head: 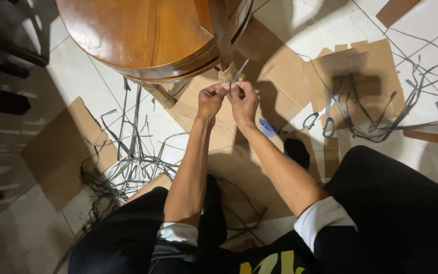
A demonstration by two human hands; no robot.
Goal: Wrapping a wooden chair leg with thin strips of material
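Left hand and right hand both pinching a grey strap at a cardboard-wrapped table leg, scissors on the floor nearby

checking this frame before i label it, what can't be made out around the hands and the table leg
Head view only:
- Fingertips of the left hand and right hand: curled together, so the grip on the grey strap is hidden.
- Where the strap goes round the cardboard-wrapped leg: too small and shadowed.
- Wooden table: cut off by the top edge.
- Small blue thing: partly behind the right forearm, kind unclear.
- Scissors: blades lost among straps and shadow.
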